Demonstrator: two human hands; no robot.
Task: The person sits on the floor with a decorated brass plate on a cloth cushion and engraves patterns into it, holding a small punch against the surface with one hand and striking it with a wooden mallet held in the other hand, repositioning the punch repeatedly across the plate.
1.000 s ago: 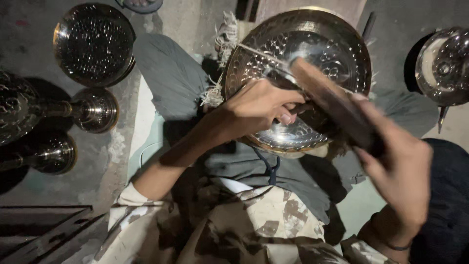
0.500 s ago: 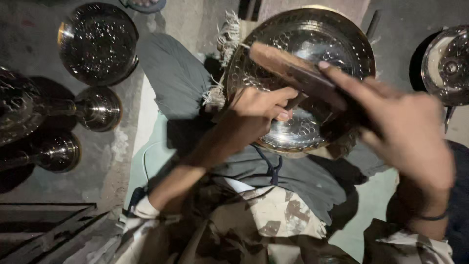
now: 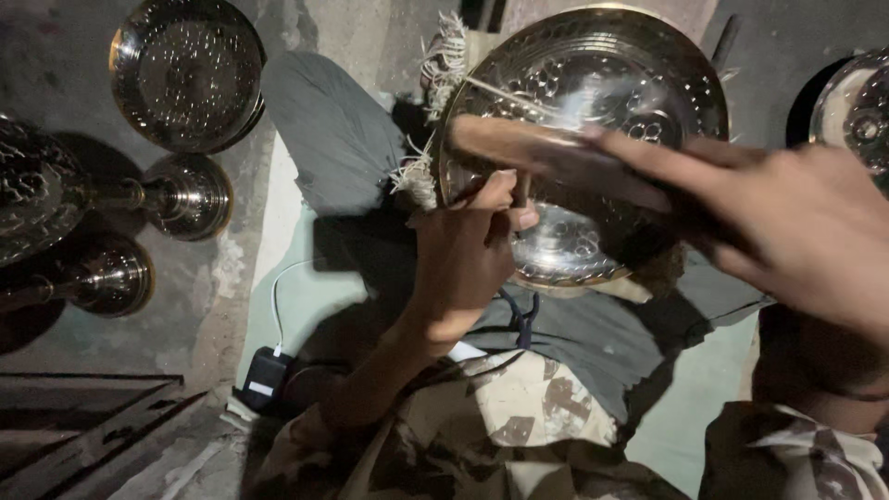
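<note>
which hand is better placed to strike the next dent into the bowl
Probably the right hand: it holds the wooden mallet raised over the brass bowl. The left hand is busy pinching a thin punch against the bowl's inside.

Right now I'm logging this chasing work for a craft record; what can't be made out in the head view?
- Small tool in left hand: mostly hidden by its fingers.
- Wooden mallet and right hand: motion-blurred, grip unclear.
- Brass bowl: lower rim covered by both hands.
- Bowl at right edge: cut off by the frame.
</note>
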